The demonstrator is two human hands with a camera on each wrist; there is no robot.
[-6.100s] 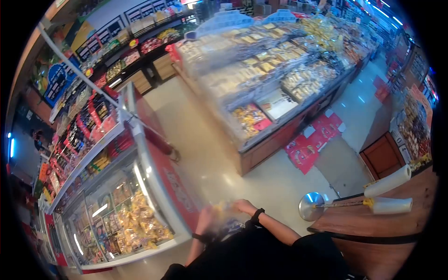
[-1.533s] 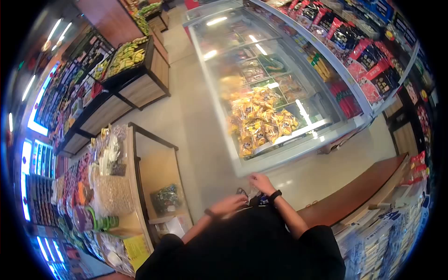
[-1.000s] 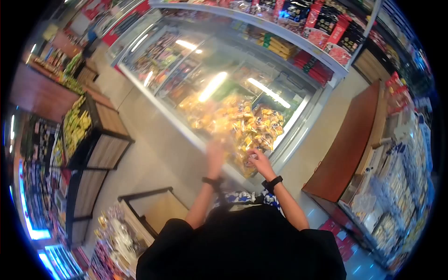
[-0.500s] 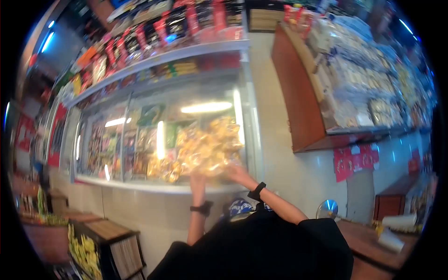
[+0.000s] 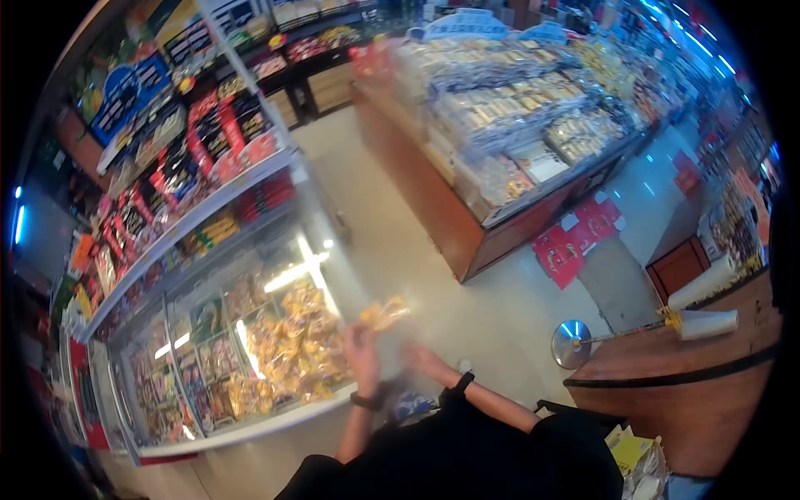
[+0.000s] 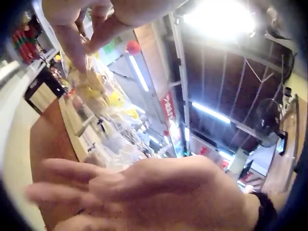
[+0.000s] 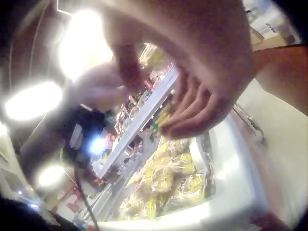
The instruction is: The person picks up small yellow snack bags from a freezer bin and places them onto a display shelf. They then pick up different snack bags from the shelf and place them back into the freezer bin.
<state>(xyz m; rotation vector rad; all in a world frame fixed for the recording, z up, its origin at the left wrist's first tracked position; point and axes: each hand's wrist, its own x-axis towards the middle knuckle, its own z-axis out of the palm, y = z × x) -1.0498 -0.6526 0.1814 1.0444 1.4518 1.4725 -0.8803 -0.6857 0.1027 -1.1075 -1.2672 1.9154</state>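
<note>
Freezer [image 5: 250,367] beside hands [image 5: 364,354], open floor [image 5: 467,287] beyond

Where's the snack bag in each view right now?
Head: snack bag at centre, held up by the left hand.
Left wrist: snack bag upper left, pinched by the left hand at the top edge.
Right wrist: only a yellowish blur at top centre; cannot tell.
Shared landmark: freezer, lower left in head, bottom in right wrist.

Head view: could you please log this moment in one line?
left hand pinches snack bag | right hand open, empty | freezer nearby
</note>
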